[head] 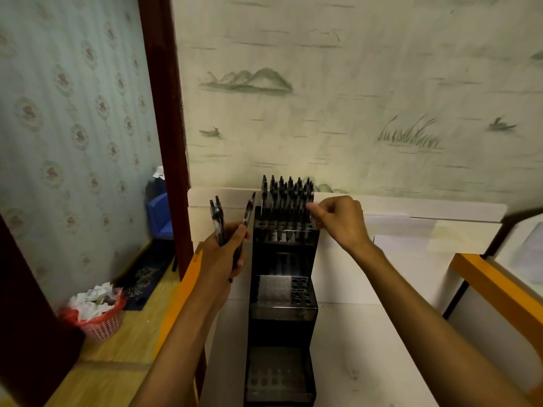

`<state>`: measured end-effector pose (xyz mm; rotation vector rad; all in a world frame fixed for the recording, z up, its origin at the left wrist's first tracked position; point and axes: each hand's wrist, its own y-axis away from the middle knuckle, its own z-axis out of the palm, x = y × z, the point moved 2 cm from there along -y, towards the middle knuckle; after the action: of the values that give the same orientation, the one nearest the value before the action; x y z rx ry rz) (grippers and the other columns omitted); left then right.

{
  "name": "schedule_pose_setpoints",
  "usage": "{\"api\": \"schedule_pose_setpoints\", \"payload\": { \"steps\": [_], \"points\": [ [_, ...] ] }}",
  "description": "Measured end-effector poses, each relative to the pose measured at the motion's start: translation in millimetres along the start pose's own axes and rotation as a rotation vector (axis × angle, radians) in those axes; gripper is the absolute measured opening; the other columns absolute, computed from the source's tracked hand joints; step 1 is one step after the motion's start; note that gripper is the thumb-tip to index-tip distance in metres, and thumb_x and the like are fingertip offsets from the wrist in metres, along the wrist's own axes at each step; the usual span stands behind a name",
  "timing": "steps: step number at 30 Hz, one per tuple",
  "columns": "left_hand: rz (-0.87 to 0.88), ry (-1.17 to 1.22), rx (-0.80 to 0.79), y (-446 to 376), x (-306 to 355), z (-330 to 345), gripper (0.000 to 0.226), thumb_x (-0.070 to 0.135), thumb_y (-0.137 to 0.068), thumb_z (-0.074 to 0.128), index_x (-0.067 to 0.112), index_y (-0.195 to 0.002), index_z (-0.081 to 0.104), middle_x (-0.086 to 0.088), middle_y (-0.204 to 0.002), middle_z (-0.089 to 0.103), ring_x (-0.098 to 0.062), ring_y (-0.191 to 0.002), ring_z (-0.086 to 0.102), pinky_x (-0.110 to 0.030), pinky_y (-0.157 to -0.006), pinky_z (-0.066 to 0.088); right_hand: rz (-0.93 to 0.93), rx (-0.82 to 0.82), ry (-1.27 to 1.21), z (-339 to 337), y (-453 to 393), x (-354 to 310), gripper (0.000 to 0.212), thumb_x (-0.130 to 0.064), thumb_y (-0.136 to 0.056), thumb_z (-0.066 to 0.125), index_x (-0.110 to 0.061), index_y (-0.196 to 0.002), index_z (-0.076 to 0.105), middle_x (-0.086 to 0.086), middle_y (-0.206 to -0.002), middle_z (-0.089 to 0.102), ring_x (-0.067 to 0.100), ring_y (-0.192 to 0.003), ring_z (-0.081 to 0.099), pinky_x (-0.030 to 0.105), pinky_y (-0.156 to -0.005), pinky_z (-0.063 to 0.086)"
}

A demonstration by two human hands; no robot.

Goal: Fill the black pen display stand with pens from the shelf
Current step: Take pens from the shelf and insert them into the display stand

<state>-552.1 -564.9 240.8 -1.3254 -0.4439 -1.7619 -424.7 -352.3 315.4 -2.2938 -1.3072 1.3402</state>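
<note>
the tall black tiered plastic pen display stand [283, 271] stands on the white tabletop [367, 348] against its back edge, top tier nearly full. the right hand [338, 220] fingers pinch an upright pen at the tier's right end, axis vertical over its hole. the left hand [226, 257], just left of the stand, grips a bundle of spare black pens [219, 221] pointing up.

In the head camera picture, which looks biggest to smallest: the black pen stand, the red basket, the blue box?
1. black pen stand, nearest the camera.
2. red basket.
3. blue box, farther off and partly hidden, so unsure.

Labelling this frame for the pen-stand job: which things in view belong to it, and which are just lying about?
In the job:
- black pen display stand
- pens in its top tier
- spare pens gripped by the left hand
- right hand at the top-tier pens

Lying about:
- red waste basket on the floor
- blue box
</note>
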Motion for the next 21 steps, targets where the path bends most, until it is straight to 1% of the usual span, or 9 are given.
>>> {"api": "schedule_pose_setpoints", "payload": {
  "steps": [2,4,5,8,12,15,17,19,21],
  "points": [
    [0.004,0.011,0.016,3,3,2,0.013,0.026,-0.093,0.066,0.018,-0.095,0.076,-0.003,-0.068,0.066,-0.010,-0.037,0.044,-0.019,-0.033,0.031,0.027,-0.049,-0.185,6,7,-9,0.032,-0.035,-0.090,0.070,-0.015,-0.065,0.073,-0.002,-0.059,0.070,0.010,-0.058,0.068,0.028,-0.071,0.055],
    [0.008,-0.010,0.042,6,3,5,0.022,0.027,-0.091,0.068,0.010,-0.104,0.073,0.003,-0.062,0.065,-0.009,-0.037,0.042,-0.019,-0.034,0.031,0.043,-0.139,-0.357,14,13,-23,0.023,-0.031,-0.090,0.071,-0.014,-0.076,0.076,0.002,-0.068,0.074,0.019,-0.064,0.070,0.033,-0.071,0.059],
    [0.007,-0.029,0.061,7,4,6,0.024,0.026,-0.092,0.068,0.008,-0.106,0.073,0.006,-0.058,0.063,-0.009,-0.037,0.042,-0.019,-0.035,0.032,0.040,-0.185,-0.419,18,15,-30,0.020,-0.030,-0.090,0.071,-0.014,-0.080,0.077,0.003,-0.072,0.075,0.021,-0.067,0.071,0.034,-0.071,0.060],
    [-0.004,-0.066,0.087,9,5,11,0.022,0.025,-0.092,0.069,0.011,-0.109,0.073,0.008,-0.058,0.064,-0.007,-0.041,0.046,-0.018,-0.037,0.035,0.038,-0.290,-0.542,30,18,-49,0.018,-0.030,-0.090,0.070,-0.014,-0.091,0.078,0.003,-0.081,0.077,0.022,-0.075,0.073,0.031,-0.071,0.060],
    [0.012,-0.139,0.034,10,7,9,0.022,0.028,-0.091,0.070,0.016,-0.109,0.073,0.005,-0.061,0.066,-0.009,-0.043,0.047,-0.020,-0.038,0.035,0.064,-0.355,-0.601,42,18,-61,0.019,-0.028,-0.092,0.068,-0.011,-0.098,0.077,0.004,-0.087,0.077,0.022,-0.081,0.074,0.030,-0.076,0.060],
    [0.003,-0.163,0.044,7,6,6,0.021,0.031,-0.092,0.068,0.017,-0.107,0.074,0.004,-0.061,0.065,-0.010,-0.044,0.048,-0.022,-0.038,0.035,0.089,-0.375,-0.659,45,19,-63,0.020,-0.024,-0.093,0.067,-0.007,-0.102,0.075,0.006,-0.090,0.077,0.022,-0.084,0.075,0.027,-0.075,0.060],
    [-0.044,-0.102,0.072,4,5,3,0.026,0.036,-0.096,0.062,0.014,-0.104,0.073,0.003,-0.068,0.069,-0.008,-0.043,0.049,-0.019,-0.036,0.032,0.118,-0.362,-0.742,43,17,-65,0.018,-0.020,-0.094,0.066,-0.006,-0.102,0.074,0.009,-0.091,0.077,0.023,-0.082,0.075,0.025,-0.071,0.059],
    [-0.080,-0.029,0.082,0,6,-3,0.032,0.039,-0.101,0.054,0.011,-0.103,0.069,0.001,-0.068,0.065,-0.007,-0.042,0.045,-0.017,-0.033,0.029,0.137,-0.275,-0.782,39,11,-67,0.015,-0.018,-0.095,0.064,-0.006,-0.100,0.073,0.012,-0.089,0.076,0.023,-0.079,0.074,0.025,-0.068,0.058],
    [-0.081,-0.002,0.092,-1,7,-10,0.026,0.035,-0.103,0.050,0.012,-0.102,0.063,0.002,-0.063,0.053,-0.006,-0.041,0.038,-0.017,-0.033,0.025,0.125,-0.146,-0.755,32,0,-67,0.016,-0.017,-0.096,0.063,-0.005,-0.099,0.072,0.014,-0.087,0.075,0.022,-0.077,0.073,0.027,-0.069,0.058]
  ]
}}
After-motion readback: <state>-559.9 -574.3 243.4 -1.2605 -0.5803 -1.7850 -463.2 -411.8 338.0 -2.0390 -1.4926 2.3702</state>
